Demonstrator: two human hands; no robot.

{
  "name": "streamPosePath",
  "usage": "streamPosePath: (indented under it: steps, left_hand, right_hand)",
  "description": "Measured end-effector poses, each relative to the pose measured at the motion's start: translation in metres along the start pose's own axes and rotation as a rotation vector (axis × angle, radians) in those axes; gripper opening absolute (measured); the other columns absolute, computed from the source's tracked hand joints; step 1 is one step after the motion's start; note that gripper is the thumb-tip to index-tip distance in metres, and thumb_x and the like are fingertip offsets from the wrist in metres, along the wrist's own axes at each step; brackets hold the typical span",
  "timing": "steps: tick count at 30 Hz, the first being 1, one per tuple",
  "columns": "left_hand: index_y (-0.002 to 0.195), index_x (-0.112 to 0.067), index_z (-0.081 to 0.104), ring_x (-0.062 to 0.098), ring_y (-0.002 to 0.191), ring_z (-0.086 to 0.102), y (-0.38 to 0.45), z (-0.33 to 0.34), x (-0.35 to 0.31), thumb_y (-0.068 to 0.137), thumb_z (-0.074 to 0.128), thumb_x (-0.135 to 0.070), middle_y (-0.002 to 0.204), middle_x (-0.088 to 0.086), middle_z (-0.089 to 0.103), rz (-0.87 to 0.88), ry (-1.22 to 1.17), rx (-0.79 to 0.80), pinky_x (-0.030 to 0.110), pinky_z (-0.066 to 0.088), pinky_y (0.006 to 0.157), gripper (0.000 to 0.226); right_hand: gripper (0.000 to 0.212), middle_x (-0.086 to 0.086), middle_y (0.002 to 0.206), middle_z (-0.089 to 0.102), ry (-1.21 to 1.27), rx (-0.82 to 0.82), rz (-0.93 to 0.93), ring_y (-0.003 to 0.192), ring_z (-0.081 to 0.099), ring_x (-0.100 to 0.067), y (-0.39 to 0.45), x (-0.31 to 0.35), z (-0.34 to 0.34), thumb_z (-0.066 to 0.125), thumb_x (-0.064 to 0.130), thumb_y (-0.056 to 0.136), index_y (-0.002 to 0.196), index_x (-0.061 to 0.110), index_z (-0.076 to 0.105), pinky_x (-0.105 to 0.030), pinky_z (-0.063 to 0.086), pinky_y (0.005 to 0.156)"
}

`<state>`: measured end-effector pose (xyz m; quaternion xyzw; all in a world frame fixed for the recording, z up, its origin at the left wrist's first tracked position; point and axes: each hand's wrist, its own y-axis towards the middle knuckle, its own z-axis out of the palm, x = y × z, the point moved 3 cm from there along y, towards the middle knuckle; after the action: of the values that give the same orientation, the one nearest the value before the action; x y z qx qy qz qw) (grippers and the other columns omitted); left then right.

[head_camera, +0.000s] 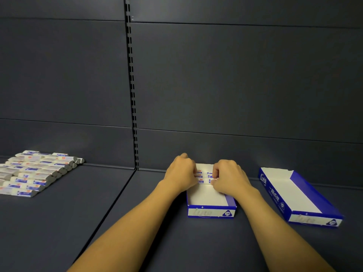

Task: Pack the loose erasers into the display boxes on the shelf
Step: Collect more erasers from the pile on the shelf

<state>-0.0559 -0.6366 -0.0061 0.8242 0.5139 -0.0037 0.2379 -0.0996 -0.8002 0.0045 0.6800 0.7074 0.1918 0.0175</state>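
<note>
A blue and white display box (211, 212) stands on the dark shelf in front of me. Over its far end, my left hand (181, 170) and my right hand (228, 176) press from both sides on a small stack of white erasers with blue sleeves (204, 175). The near half of this box shows bare white floor. A second, empty display box (298, 195) lies at an angle to the right. Several loose erasers (35, 171) lie in rows at the far left of the shelf.
The dark shelf board (137, 222) has a seam running diagonally between the eraser pile and the boxes. A slotted upright (131, 85) divides the dark back panel.
</note>
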Motion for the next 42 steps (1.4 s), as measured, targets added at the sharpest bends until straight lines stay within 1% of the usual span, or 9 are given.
streamPosePath:
  steps: [3, 5, 10, 16, 23, 28, 31, 36, 42]
  left_hand:
    - [0.109, -0.016, 0.071, 0.017, 0.1, 0.057, -0.005, -0.013, 0.003, 0.082, 0.08, -0.035, 0.11, 0.0, 0.053, -0.052, -0.128, 0.03, 0.031, 0.053, 0.086, 0.035]
    - [0.107, -0.016, 0.071, 0.019, 0.099, 0.06, -0.011, -0.029, 0.011, 0.087, 0.074, -0.032, 0.107, 0.001, 0.055, -0.088, -0.161, 0.0, 0.029, 0.051, 0.084, 0.026]
    - [0.099, -0.014, 0.072, 0.029, 0.098, 0.064, -0.034, -0.074, 0.049, 0.087, 0.061, -0.021, 0.106, 0.01, 0.067, -0.193, -0.025, -0.043, 0.036, 0.053, 0.084, 0.017]
    - [0.083, -0.016, 0.054, 0.028, 0.082, 0.055, -0.08, -0.117, 0.076, 0.096, 0.052, -0.019, 0.099, 0.007, 0.055, -0.251, 0.25, 0.029, 0.035, 0.045, 0.067, 0.013]
    - [0.108, -0.009, 0.067, 0.035, 0.102, 0.062, -0.125, -0.161, 0.108, 0.098, 0.049, -0.023, 0.117, 0.01, 0.059, -0.342, 0.466, 0.028, 0.041, 0.049, 0.079, 0.024]
    - [0.109, -0.012, 0.067, 0.032, 0.1, 0.064, -0.155, -0.193, 0.14, 0.097, 0.05, -0.028, 0.116, 0.01, 0.064, -0.413, 0.469, 0.057, 0.036, 0.048, 0.077, 0.026]
    - [0.107, -0.012, 0.068, 0.033, 0.101, 0.063, -0.177, -0.21, 0.166, 0.096, 0.051, -0.031, 0.117, 0.011, 0.064, -0.441, 0.444, 0.038, 0.038, 0.05, 0.078, 0.028]
    - [0.127, -0.011, 0.061, 0.032, 0.119, 0.057, -0.215, -0.234, 0.213, 0.095, 0.056, -0.038, 0.132, 0.009, 0.059, -0.451, 0.391, 0.064, 0.043, 0.05, 0.098, 0.041]
    - [0.136, -0.02, 0.056, 0.028, 0.118, 0.058, -0.25, -0.268, 0.264, 0.094, 0.057, -0.034, 0.14, 0.004, 0.055, -0.446, 0.362, 0.088, 0.042, 0.051, 0.095, 0.045]
  right_hand:
    - [0.022, 0.008, 0.104, 0.062, 0.068, -0.037, -0.012, 0.089, 0.062, -0.013, -0.001, -0.002, -0.011, 0.081, 0.031, 0.077, 0.095, 0.025, 0.069, -0.031, 0.057, 0.074]
    - [0.016, 0.007, 0.097, 0.063, 0.17, -0.125, -0.015, 0.086, 0.062, -0.013, -0.002, -0.005, -0.024, 0.079, 0.03, 0.08, 0.092, 0.023, 0.07, -0.031, 0.055, 0.071]
    - [0.006, 0.004, 0.088, 0.064, 0.281, -0.254, -0.091, 0.08, 0.062, -0.015, -0.003, 0.021, -0.061, 0.067, 0.018, 0.088, 0.083, 0.021, 0.07, -0.032, 0.053, 0.07]
    - [0.015, 0.003, 0.097, 0.069, 0.131, -0.039, -0.276, 0.087, 0.064, -0.024, -0.009, 0.098, -0.068, 0.062, 0.026, 0.082, 0.094, 0.026, 0.07, -0.032, 0.053, 0.075]
    - [0.031, -0.007, 0.114, 0.062, -0.081, 0.178, -0.348, 0.095, 0.06, -0.028, -0.016, 0.176, -0.048, 0.059, 0.022, 0.086, 0.115, 0.015, 0.062, -0.034, 0.049, 0.076]
    - [0.014, -0.005, 0.098, 0.056, -0.152, 0.211, -0.336, 0.086, 0.056, -0.026, -0.028, 0.221, -0.037, 0.056, 0.021, 0.088, 0.1, 0.014, 0.056, -0.034, 0.043, 0.071]
    - [0.017, -0.003, 0.094, 0.055, -0.166, 0.217, -0.316, 0.085, 0.056, -0.025, -0.036, 0.247, -0.029, 0.056, 0.02, 0.088, 0.104, 0.014, 0.059, -0.033, 0.043, 0.07]
    - [0.009, -0.001, 0.084, 0.05, -0.187, 0.239, -0.265, 0.077, 0.053, -0.021, -0.047, 0.289, -0.018, 0.053, 0.015, 0.087, 0.096, 0.014, 0.055, -0.031, 0.041, 0.062]
    - [0.004, -0.001, 0.082, 0.051, -0.187, 0.239, -0.195, 0.066, 0.047, -0.017, -0.064, 0.346, -0.004, 0.05, 0.012, 0.087, 0.089, 0.014, 0.052, -0.027, 0.036, 0.052]
